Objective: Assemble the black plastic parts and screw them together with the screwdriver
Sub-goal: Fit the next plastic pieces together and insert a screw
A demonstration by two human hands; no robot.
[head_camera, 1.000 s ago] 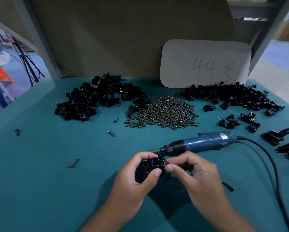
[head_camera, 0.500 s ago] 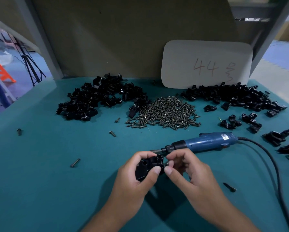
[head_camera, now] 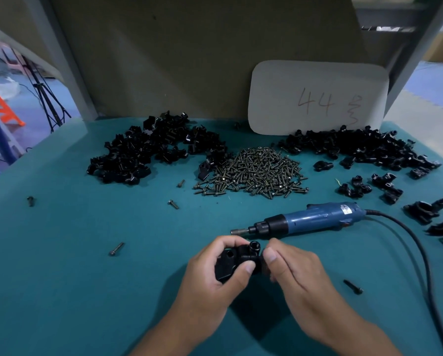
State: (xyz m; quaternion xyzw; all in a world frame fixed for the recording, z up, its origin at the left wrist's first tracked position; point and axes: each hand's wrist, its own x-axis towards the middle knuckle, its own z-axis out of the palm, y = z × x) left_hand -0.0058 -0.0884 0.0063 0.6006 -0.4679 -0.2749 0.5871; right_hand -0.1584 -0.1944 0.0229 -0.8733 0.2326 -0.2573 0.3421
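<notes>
We've got open desk (head_camera: 61,278) on the near left, only stray screws (head_camera: 116,249) there. Screwdriver (head_camera: 313,219) lies just beyond both hands, its cord (head_camera: 418,253) curving down the right side. Far edge is blocked: left parts pile (head_camera: 148,152), screw heap (head_camera: 256,170), right parts pile (head_camera: 356,147), card (head_camera: 318,96) behind.

Left hand (head_camera: 210,273) grip curled, thumb forward (pinching); right hand (head_camera: 292,268) fingertips pinched, touching left's.

2 hands (head_camera: 210,276), 1 screwdriver (head_camera: 315,219), 1 screw heap (head_camera: 253,173), 1 card (head_camera: 318,97).
</notes>
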